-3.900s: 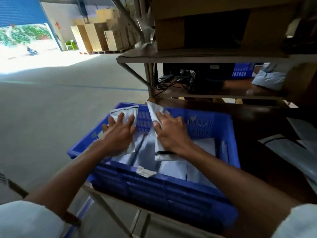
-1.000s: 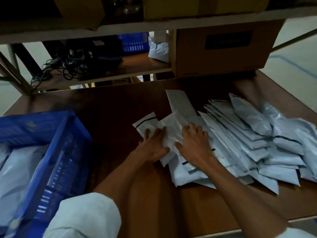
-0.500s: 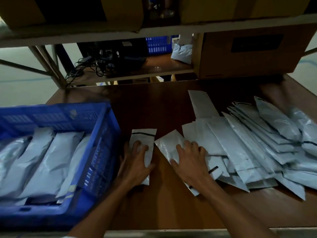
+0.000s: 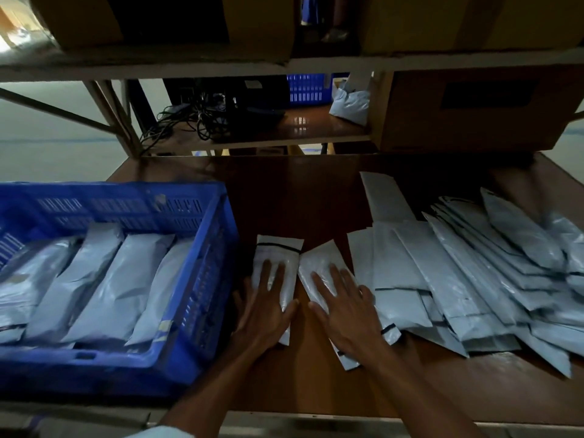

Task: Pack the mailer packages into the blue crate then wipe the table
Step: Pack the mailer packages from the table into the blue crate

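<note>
The blue crate stands at the table's left end with several grey mailers lying side by side in it. Just right of the crate, my left hand lies flat, fingers spread, on one mailer with a black strip. My right hand presses flat on a second mailer beside it. Neither mailer is lifted off the table. A loose pile of several more mailers spreads across the right half of the brown table.
A shelf board with cardboard boxes hangs low over the table's back. A large cardboard box stands at the back right. Behind are a cable tangle, another blue crate and a bagged parcel.
My hands left the crate and went to the pile. Since half a second ago both hands lie flatter on the two separated mailers, and the right-hand mailer has slid closer to the left one.
</note>
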`<state>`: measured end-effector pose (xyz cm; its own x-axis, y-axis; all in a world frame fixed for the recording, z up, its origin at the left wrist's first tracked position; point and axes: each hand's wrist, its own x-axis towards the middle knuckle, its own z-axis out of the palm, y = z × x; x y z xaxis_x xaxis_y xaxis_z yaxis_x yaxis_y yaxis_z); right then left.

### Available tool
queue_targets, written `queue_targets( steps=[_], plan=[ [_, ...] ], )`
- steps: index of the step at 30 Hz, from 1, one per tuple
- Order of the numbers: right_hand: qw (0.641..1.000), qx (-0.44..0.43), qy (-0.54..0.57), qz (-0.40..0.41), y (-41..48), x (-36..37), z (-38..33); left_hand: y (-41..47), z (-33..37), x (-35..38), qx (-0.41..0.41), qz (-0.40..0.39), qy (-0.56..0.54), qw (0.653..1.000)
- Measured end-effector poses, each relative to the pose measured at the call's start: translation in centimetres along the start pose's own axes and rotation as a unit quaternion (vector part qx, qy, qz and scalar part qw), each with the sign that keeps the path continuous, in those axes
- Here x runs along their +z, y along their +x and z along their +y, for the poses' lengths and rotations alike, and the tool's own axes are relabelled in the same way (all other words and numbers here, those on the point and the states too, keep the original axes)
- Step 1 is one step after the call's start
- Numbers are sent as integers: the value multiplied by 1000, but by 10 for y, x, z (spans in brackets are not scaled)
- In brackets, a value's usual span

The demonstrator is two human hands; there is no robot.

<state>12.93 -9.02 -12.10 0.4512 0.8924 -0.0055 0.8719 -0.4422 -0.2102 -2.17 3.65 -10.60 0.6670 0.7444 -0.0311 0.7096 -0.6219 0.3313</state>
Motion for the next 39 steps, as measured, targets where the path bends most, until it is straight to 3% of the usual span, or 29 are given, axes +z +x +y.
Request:
queue_targets(
  steps=[3, 8, 10, 14, 18, 22, 26, 30, 35, 39],
  plan=[
    [1000, 10, -6, -4, 4, 2, -6, 1, 5, -5, 28, -18, 26, 999],
    [1000, 20, 9, -10, 7, -8, -15, -5, 18, -29, -13, -32, 11, 999],
    [997, 43, 56, 34, 10, -24, -21, -12, 29, -56, 4, -24, -30, 999],
    [974, 42, 159, 158, 25, -87, -59, -19, 48, -139, 70, 108, -16, 992],
    [936, -42, 204, 284, 49, -158, -117, -25, 28, -237, 85, 241, -6, 967],
    [921, -112, 184, 325, 63, -193, -193, -30, -50, -294, 39, 265, 18, 963],
    [939, -147, 132, 283, 69, -186, -270, -37, -134, -295, -59, 175, 76, 980],
    [973, -138, 58, 175, 71, -154, -330, -39, -195, -265, -75, 65, 94, 991],
    [995, -85, -54, 3, 71, -114, -351, -27, -220, -236, -102, -73, 69, 990],
    [987, -25, -136, -81, 83, -101, -346, -14, -217, -219, -103, -121, 37, 987]
  ],
)
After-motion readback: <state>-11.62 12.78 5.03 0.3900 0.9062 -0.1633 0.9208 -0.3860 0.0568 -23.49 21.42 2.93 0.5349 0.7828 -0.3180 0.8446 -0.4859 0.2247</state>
